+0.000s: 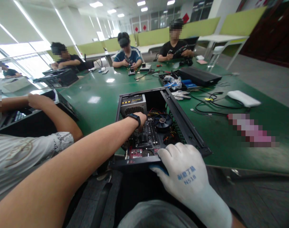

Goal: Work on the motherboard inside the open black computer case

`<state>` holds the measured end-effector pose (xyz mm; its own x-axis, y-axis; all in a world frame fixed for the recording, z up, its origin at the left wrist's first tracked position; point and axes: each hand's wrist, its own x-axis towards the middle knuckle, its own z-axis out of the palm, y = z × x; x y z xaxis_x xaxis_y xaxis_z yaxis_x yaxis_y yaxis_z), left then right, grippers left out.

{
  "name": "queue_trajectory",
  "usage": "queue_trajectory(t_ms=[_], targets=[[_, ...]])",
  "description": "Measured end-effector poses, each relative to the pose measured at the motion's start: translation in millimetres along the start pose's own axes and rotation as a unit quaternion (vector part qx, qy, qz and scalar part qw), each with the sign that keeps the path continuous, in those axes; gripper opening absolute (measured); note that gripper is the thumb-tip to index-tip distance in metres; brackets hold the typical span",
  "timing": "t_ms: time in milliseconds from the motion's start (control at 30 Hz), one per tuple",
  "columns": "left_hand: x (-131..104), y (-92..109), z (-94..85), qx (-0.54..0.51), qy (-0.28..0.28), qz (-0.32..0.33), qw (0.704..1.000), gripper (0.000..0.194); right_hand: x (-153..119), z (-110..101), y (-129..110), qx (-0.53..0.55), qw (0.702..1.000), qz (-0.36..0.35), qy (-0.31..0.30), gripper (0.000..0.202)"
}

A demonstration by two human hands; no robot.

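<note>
An open black computer case lies on its side at the table's near edge, its inside facing up. My bare left hand, with a dark wristband, reaches into it over the motherboard. Its fingers are curled downward; what they hold, if anything, is hidden. The power supply sits just beyond that hand, and the round fan is to its right. My right hand, in a white glove, is closed over the case's near edge, thumb below. A red circuit board shows inside near this edge.
On the green table, to the right, are cables, a white pouch, loose gloves and a flat black box. A co-worker's arms rest on another case at left. Several people sit farther back.
</note>
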<state>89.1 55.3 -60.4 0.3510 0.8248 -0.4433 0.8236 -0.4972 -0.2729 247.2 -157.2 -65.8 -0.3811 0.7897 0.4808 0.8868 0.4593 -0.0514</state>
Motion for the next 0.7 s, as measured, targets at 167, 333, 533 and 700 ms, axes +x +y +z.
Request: queue_trajectory(t_ms=[167,333,533,700], targets=[[0.9,-0.8,-0.3,0.003,-0.004,-0.002,1.0,0.058,0.7,-0.4,-0.3,-0.004,1.0,-0.002,-0.004,0.033],[2.0,-1.5,-0.4,0.0,-0.001,-0.004,1.0,0.059,-0.7,1.5,0.2,0.0,1.0,0.004,-0.008,0.034],[0.1,-0.1,-1.3,0.005,-0.001,-0.004,1.0,0.058,-1.1,0.7,0.0,-0.001,1.0,0.005,-0.005,0.033],[-0.9,0.7,-2.1,0.001,-0.006,0.005,1.0,0.054,-0.8,0.3,-0.4,-0.003,1.0,0.005,-0.003,0.034]])
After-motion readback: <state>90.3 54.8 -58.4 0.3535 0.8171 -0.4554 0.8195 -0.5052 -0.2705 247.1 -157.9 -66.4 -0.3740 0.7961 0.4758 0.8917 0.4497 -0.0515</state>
